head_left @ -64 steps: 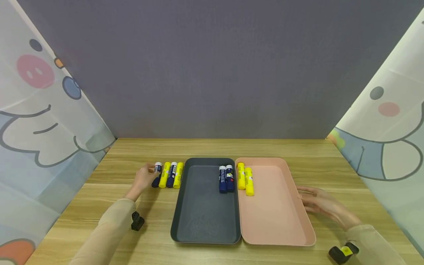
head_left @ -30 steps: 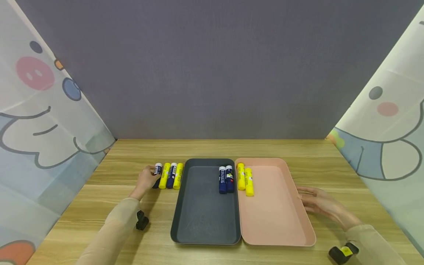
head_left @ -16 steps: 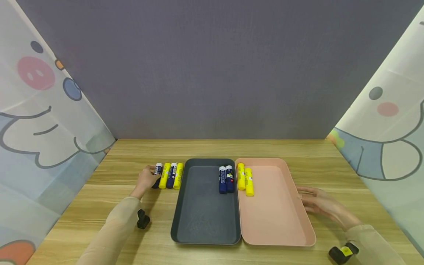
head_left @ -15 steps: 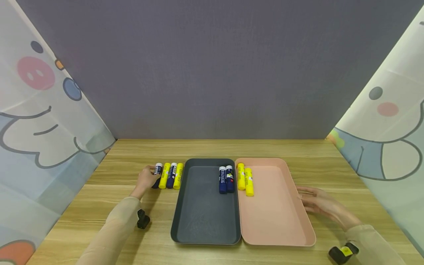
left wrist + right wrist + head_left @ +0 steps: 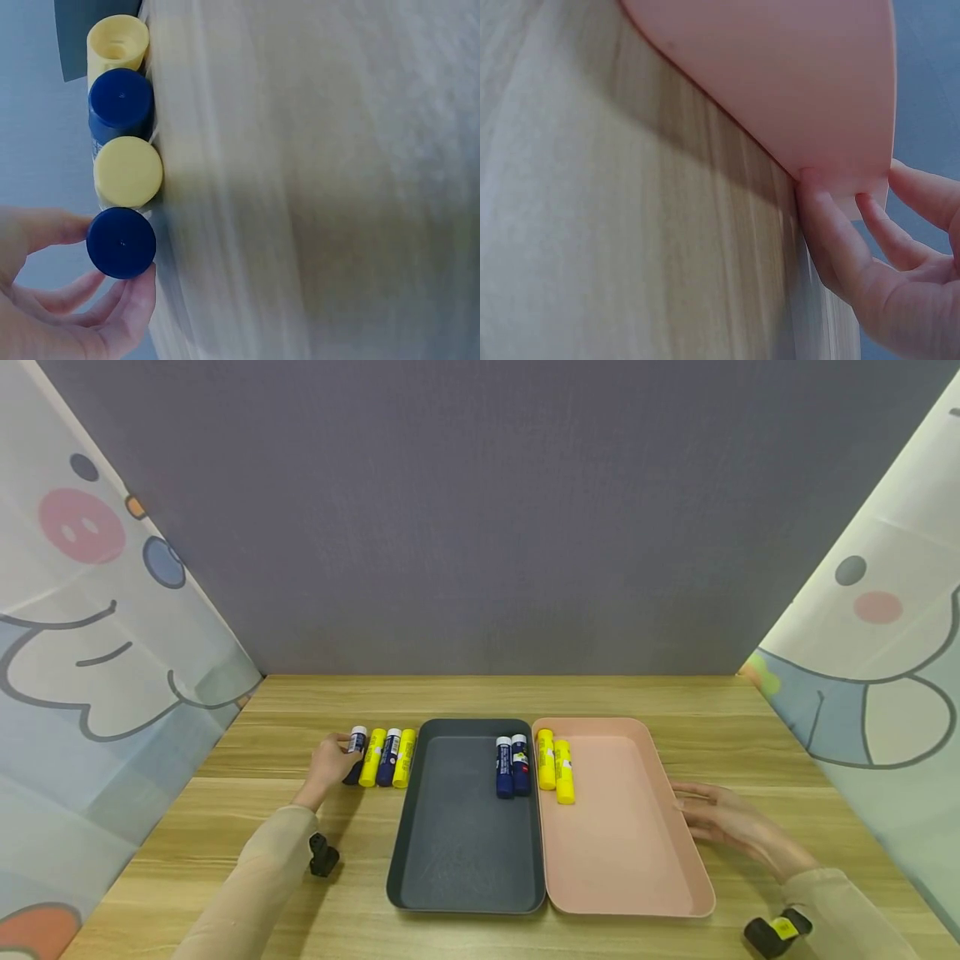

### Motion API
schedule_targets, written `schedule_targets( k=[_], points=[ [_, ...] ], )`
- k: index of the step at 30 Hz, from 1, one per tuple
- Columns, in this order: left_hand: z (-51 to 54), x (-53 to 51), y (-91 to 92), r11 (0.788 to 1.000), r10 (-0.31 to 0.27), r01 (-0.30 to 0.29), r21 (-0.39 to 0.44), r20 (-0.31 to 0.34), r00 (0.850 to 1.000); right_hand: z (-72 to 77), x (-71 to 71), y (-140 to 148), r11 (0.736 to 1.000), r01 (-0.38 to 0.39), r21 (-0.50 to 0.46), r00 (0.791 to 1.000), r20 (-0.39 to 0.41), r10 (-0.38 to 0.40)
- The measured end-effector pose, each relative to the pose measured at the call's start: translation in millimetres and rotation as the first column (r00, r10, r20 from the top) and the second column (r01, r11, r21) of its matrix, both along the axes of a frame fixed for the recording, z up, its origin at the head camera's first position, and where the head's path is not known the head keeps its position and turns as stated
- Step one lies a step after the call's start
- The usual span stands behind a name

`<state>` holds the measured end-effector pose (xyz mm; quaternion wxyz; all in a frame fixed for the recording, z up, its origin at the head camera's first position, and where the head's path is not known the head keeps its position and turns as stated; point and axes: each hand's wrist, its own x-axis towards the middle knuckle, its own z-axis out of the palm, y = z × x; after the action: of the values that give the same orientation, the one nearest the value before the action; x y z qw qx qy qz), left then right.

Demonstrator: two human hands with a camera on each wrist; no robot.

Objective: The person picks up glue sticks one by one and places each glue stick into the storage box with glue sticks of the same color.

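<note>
At the left end of a row of glue sticks, my left hand (image 5: 330,763) pinches a navy glue stick (image 5: 356,753) with a white cap. In the left wrist view, thumb and fingers lie on either side of its navy base (image 5: 121,243). Beside it are a yellow glue stick (image 5: 372,758), another navy glue stick (image 5: 388,758) and another yellow one (image 5: 404,758). My right hand (image 5: 723,818) is at the right side of the pink tray (image 5: 626,843). In the right wrist view its fingertips touch the tray's outer wall (image 5: 795,82), thumb near the rim.
The dark grey tray (image 5: 465,852) stands against the pink one, with two navy glue sticks (image 5: 505,768) at its upper right. Two yellow glue sticks (image 5: 564,772) lie in the pink tray's upper left. A grey panel (image 5: 480,527) rises behind the wooden table (image 5: 352,893).
My left hand has shifted slightly right since the oldest frame. The navy glue stick in its fingers has moved very slightly away and left in the last half second. The right hand stays still.
</note>
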<state>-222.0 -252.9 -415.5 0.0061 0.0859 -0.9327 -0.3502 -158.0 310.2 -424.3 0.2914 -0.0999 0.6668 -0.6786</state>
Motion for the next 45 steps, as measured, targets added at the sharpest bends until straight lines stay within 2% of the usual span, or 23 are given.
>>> schedule_targets(
  k=[12, 22, 34, 41, 45],
  points=[
    [10.9, 0.5, 2.1, 0.999, -0.019, 0.02, 0.026, -0.042, 0.999, 0.8, 0.2, -1.6, 0.999, 0.027, 0.036, 1.0, 0.009, -0.027],
    [20.4, 2.4, 8.2, 0.997, -0.009, 0.011, 0.081, -0.025, 1.0, 0.7, -0.1, -0.8, 1.0, 0.02, 0.011, 1.0, 0.011, -0.02],
    [30.2, 1.8, 24.9, 0.988, -0.005, 0.009, 0.157, -0.024, 1.0, 0.2, -0.2, -0.3, 1.0, 0.008, 0.02, 1.0, -0.001, -0.008],
    [37.4, 3.2, 37.3, 0.984, -0.021, 0.024, 0.177, -0.015, 1.0, -1.5, -0.6, 1.3, 1.0, -0.009, -0.023, 1.0, 0.004, 0.01],
    [39.8, 3.1, 44.3, 0.974, -0.031, 0.033, 0.224, -0.01, 0.999, -1.2, -0.6, 1.1, 1.0, -0.008, -0.02, 1.0, 0.005, 0.008]
  ],
)
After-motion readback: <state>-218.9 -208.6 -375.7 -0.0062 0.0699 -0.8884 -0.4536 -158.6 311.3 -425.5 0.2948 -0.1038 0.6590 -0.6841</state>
